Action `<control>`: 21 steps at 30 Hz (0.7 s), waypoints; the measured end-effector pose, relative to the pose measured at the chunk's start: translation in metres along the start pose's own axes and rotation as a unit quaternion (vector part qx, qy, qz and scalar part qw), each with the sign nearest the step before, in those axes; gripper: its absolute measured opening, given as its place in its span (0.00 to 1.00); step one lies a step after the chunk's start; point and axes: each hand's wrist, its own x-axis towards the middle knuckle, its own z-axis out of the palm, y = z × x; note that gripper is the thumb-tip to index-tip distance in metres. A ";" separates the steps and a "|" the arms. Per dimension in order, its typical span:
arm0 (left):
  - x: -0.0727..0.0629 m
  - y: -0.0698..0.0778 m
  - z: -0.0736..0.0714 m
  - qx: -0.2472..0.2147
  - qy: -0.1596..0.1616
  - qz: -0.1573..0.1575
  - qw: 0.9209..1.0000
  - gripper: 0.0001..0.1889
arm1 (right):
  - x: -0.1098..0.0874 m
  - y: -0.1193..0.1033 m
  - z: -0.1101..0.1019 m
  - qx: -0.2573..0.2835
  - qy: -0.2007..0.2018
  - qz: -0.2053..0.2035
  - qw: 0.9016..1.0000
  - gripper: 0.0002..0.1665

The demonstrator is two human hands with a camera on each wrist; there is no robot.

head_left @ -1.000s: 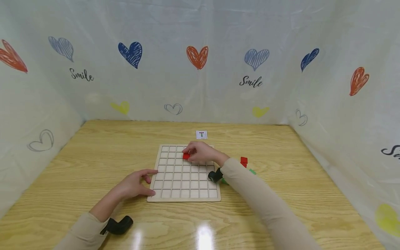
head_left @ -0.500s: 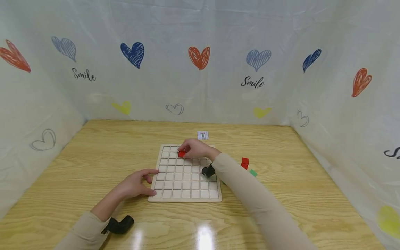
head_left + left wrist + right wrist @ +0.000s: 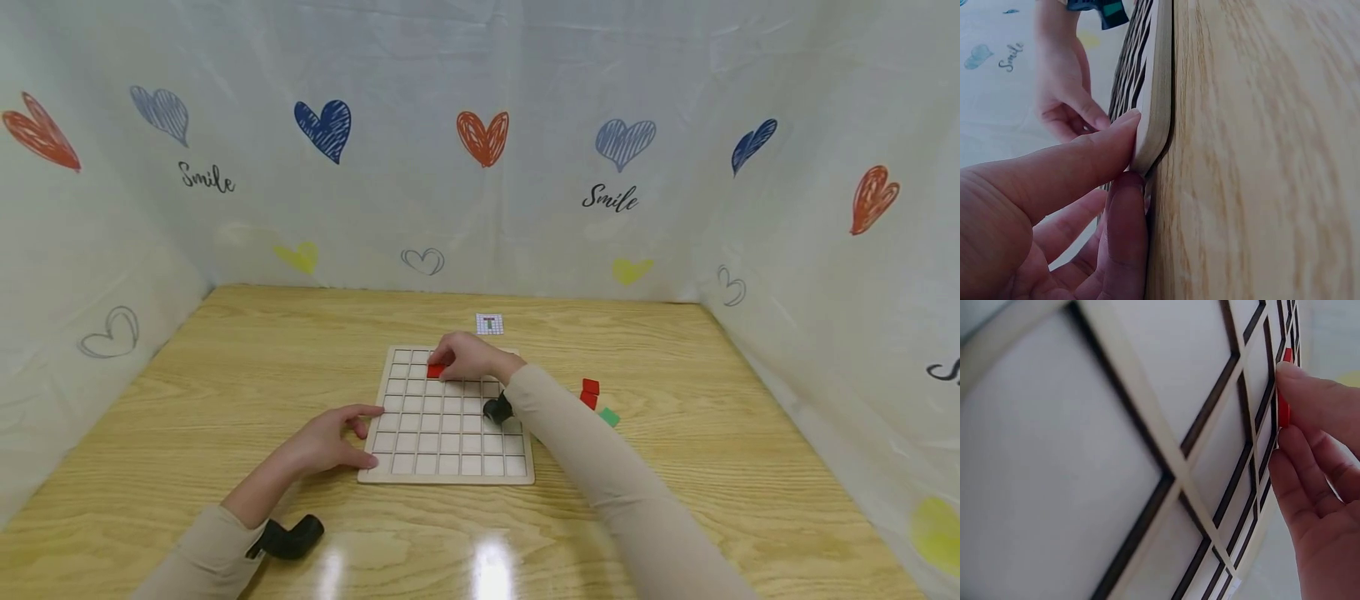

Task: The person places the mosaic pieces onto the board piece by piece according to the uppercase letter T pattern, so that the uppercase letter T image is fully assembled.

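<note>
While the left hand touches the gridded wooden board at 9 o'clock, thumb and forefinger apart, a green tile and two red tiles lie at 3 | right hand, forearm in from 4, hides cells, pinches red square tile near 12 | T-pattern card at 1 | backdrop: "Smile" at 11 and 1

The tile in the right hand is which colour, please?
The tile is red, clearest in the head view.

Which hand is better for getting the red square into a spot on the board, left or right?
Probably the right hand: it pinches the red square at the far part of the board. The left hand touches the board's left edge, farther from that square.
</note>
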 end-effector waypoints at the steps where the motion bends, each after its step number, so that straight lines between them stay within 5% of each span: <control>1: 0.000 0.000 0.000 0.000 0.000 0.001 1.000 0.36 | 0.000 0.000 0.000 0.001 0.000 0.000 1.000 0.17; 21: 0.000 0.002 0.002 0.001 0.003 -0.026 1.000 0.37 | -0.026 0.001 -0.011 0.005 0.021 -0.025 0.999 0.17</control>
